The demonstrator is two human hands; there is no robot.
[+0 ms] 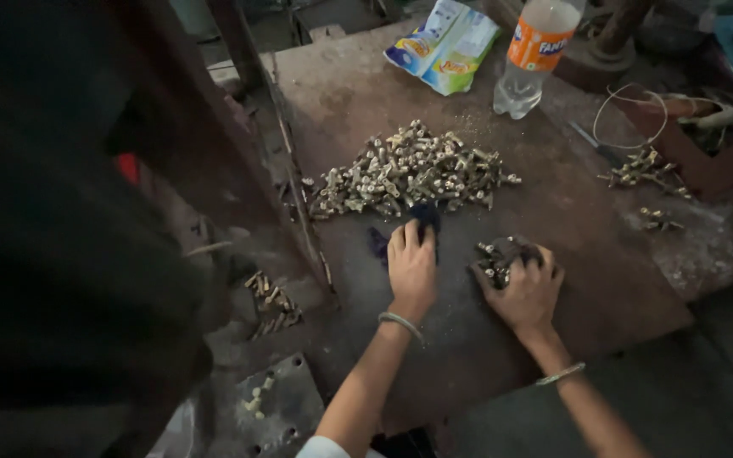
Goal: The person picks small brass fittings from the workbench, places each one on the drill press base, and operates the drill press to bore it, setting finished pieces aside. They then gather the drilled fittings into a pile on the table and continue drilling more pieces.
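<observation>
Bolts (409,174) heaped beyond hands, bottle (534,53) and packet (444,44) behind.

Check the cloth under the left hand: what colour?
Dark blue. The cloth lies under the left hand beside the pile of metal parts; head view, the only one.

Dark blur (61,237) hides the frame's left side.

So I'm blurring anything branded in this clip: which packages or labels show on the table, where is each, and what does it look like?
Snack packet: far edge of the table, beyond the pile of metal parts; flat crumpled pouch, white, blue and green with yellow patches.
Bottle: right of the packet, at the far edge; clear plastic, nearly empty, with an orange label band bearing white print.
No signs or screens in view.
</observation>
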